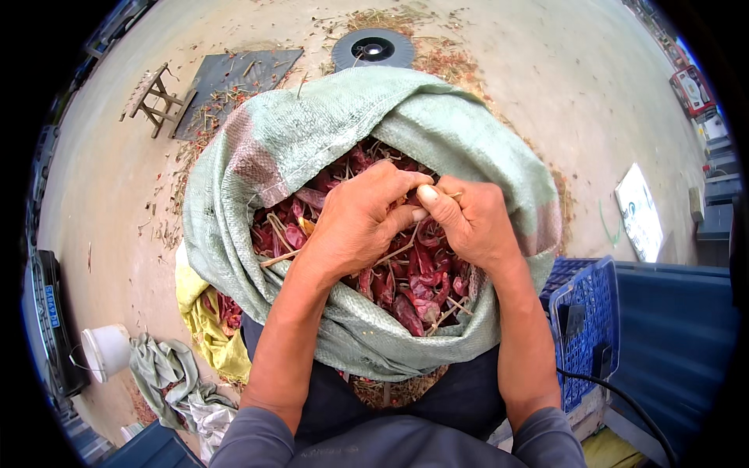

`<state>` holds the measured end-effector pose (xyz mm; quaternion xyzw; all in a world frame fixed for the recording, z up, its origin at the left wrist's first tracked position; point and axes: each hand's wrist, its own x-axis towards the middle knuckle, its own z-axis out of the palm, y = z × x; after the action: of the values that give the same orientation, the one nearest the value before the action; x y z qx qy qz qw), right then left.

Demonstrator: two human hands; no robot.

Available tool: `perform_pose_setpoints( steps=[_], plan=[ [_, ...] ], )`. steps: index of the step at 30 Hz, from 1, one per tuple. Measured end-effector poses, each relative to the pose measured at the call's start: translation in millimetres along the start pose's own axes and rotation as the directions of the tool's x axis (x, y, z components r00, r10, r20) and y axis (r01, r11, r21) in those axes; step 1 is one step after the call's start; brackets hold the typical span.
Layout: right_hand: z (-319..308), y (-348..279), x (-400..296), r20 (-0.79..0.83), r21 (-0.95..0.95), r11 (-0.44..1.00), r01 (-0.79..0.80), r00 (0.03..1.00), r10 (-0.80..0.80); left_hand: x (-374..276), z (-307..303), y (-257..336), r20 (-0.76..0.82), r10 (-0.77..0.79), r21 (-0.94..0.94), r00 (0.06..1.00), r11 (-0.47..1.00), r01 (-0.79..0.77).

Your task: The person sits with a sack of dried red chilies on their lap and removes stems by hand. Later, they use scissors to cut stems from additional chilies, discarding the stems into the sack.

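Note:
In front of me a pale green woven sack with a rolled-down rim stands between my knees, full of dried red chili peppers and some loose stems. Over its mouth my two hands meet, fingertips touching. My left hand is curled with thumb and forefinger pinched; a reddish bit of chili shows between them, mostly hidden. Its partner, my right hand, presses its thumb against bent fingers, and a thin tan stem pokes out there.
A yellow sack with chilies, a white bucket and crumpled sacks lie left. Blue plastic crates and a black cable are right. Beyond stand a small wooden stool, a dark mat and a grey round object.

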<state>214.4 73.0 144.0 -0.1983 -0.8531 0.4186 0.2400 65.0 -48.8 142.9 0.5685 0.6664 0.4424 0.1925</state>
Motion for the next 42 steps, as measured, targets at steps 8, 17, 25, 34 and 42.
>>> perform_pose_setpoints(
  steps=[8,17,25,34,42],
  plan=[
    [3.8,-1.5,8.7,-0.068,-0.504,0.813,0.292,0.925,-0.375,3.6,6.5,-1.7,-0.048,0.083,0.291,0.995,0.954,-0.065],
    [14.1,-27.6,12.7,-0.082,0.704,0.698,-0.134,0.96,0.267,6.7,-2.1,6.2,-0.146,-0.035,-0.427,0.989,0.904,-0.031],
    [-28.4,-0.3,22.0,-0.292,0.847,0.528,0.06,0.882,0.369,-1.1,-9.1,7.5,-0.046,-0.38,-0.671,0.924,0.697,0.253],
    [14.5,18.6,-3.9,0.085,-0.665,0.729,0.163,0.986,-0.143,1.1,-16.9,-1.7,-0.137,-0.326,-0.498,0.935,0.839,0.22],
    [11.2,-2.4,-2.8,-0.14,0.092,0.985,-0.147,0.977,0.159,1.7,-19.7,7.7,-0.044,-0.386,-0.492,0.921,0.811,0.316]
  ],
)
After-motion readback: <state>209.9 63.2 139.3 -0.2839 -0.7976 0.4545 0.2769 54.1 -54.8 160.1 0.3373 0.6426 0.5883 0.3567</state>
